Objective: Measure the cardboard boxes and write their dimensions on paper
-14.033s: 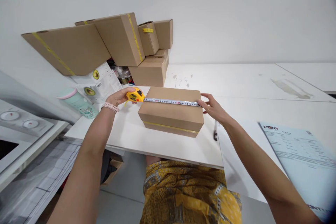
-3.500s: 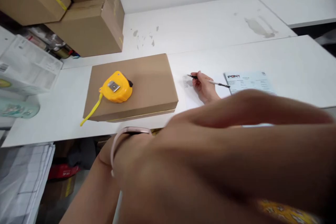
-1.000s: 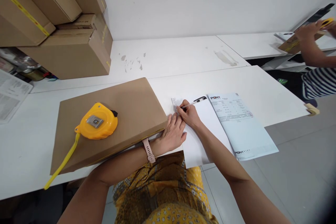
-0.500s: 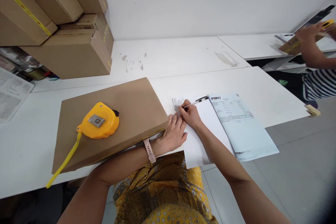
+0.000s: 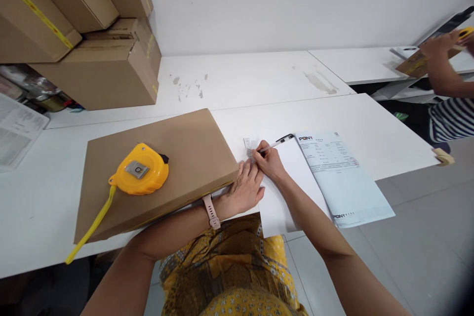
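Observation:
My right hand (image 5: pixel 269 162) is closed round a pen (image 5: pixel 276 143) whose tip rests on the top left of a white sheet (image 5: pixel 287 177). My left hand (image 5: pixel 244 190) lies flat with fingers stretched out on the sheet's left edge, beside the corner of a flat cardboard box (image 5: pixel 192 153). A yellow tape measure (image 5: pixel 139 176) sits on top of the box, its yellow strap trailing off the left front edge.
A pale blue printed form (image 5: pixel 340 177) lies right of the white sheet on the white table (image 5: pixel 370 123). Stacked cardboard boxes (image 5: pixel 96 69) stand at the back left. At the far right another person's arm (image 5: pixel 440 66) holds a box.
Almost nothing has shifted in the last second; both hands stay where they were on the sheet. Long before, I held the tape measure stretched across the box.

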Available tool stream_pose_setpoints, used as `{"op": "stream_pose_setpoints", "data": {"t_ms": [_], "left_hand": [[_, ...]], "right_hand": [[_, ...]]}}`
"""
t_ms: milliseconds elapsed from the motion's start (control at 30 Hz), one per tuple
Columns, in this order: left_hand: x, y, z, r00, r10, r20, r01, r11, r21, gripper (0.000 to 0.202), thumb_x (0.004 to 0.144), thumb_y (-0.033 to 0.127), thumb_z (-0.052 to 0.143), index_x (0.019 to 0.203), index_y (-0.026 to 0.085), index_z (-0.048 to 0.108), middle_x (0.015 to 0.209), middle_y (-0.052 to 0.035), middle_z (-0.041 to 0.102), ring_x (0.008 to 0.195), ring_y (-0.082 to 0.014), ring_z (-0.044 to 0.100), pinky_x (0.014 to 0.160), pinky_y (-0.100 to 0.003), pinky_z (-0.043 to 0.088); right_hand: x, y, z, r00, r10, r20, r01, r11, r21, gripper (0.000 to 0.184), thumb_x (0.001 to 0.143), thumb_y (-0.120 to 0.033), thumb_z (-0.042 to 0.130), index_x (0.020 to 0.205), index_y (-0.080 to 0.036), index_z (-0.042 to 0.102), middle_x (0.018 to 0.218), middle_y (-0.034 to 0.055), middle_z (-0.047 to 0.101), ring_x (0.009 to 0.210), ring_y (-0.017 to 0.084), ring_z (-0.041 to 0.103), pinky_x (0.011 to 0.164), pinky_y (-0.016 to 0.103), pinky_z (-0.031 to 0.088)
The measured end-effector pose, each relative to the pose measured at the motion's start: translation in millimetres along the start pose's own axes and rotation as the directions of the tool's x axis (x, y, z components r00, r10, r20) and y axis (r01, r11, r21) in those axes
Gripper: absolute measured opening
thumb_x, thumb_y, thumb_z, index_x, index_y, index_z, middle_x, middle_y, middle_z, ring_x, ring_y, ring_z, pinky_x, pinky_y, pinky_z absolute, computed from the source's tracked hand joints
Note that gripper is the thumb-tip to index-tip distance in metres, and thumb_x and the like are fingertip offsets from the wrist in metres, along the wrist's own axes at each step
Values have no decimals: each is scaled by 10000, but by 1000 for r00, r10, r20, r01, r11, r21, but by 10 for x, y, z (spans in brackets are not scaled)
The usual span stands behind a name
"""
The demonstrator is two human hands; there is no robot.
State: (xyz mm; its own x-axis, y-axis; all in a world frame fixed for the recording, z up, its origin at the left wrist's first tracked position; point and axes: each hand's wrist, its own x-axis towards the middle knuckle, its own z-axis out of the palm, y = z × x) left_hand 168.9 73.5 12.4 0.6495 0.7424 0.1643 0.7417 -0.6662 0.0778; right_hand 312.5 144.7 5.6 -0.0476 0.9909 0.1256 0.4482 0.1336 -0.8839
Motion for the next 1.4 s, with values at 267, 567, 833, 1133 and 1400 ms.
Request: {"op": "stream_pose_setpoints", "data": {"t_ms": [267,567,833,1133,1400], "left_hand": [[-1,3,-18,1000,5,-9,-4,1000,15,592,975,396,509,1423,11,470,1486,-247,485,1391,-391,427,1188,-535,256],[1,4,-27,1000,0,10,0,1000,16,597,977,402,508,1431,17,467,1492,-237,486,1404,-396,413,1188,-531,260],[2,6,-32,1000,-2,2,2,1000,4,572,974,390,507,1414,25,476,1496,-243,478,1397,-386,420,1185,-533,261],[3,3,-18,1000,1,-2,-1,1000,12,576,976,391,496,1418,24,465,1499,-241,476,1395,-389,421,1183,-537,252],[5,4,-23,1000,1,-5,0,1000,14,578,979,398,502,1416,20,477,1494,-242,480,1398,-390,418,1182,-534,264]], "right_hand": [[-6,-33,-7,1000,6,1,-6,1000,-4,185,844,-332,557,722,-237,455,563,-59,466,543,132,441,548,278,328],[-3,-10,-5,1000,-4,-31,4,1000,-16,192,854,-338,556,729,-241,448,568,-61,457,547,134,429,562,282,329],[-8,-30,-4,1000,13,-11,-14,1000,-20,189,849,-342,547,725,-239,450,573,-52,477,548,135,445,557,282,336],[-5,-33,-9,1000,15,-17,-15,1000,-9,182,843,-324,548,725,-241,435,570,-60,454,546,131,432,559,280,334],[-4,-18,-11,1000,6,-21,-7,1000,-31,181,846,-320,544,728,-240,432,571,-61,457,550,133,428,565,281,334]]}}
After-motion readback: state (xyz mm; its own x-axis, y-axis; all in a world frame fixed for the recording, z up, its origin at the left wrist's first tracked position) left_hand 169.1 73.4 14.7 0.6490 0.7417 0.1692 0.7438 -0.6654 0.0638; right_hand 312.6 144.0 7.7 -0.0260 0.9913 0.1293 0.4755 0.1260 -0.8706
